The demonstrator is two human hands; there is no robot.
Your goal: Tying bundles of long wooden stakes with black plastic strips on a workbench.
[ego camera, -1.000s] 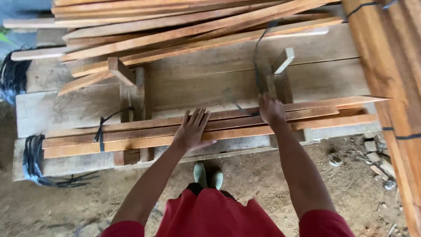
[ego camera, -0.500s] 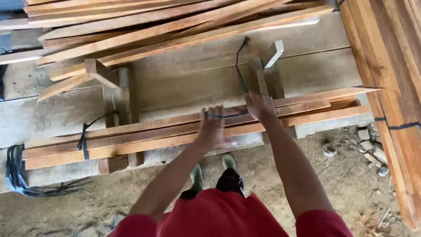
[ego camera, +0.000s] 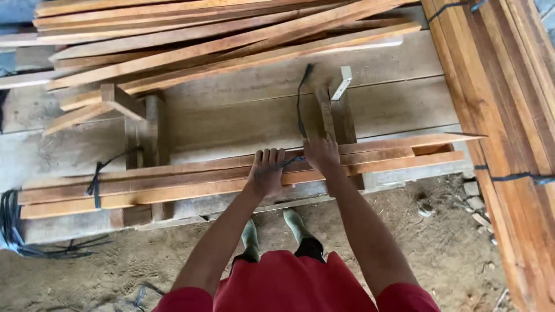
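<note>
Both hands clamp the black strap [ego camera: 287,163] across the three-to-nine o'clock slat bundle [ego camera: 173,182], left hand [ego camera: 267,173] at nine o'clock of right hand [ego camera: 321,155].

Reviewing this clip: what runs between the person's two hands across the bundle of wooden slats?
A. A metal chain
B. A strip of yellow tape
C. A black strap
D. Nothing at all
C: a black strap stretches from the left hand to the right hand, over the bundle of slats, and runs up past the wooden upright.
</note>
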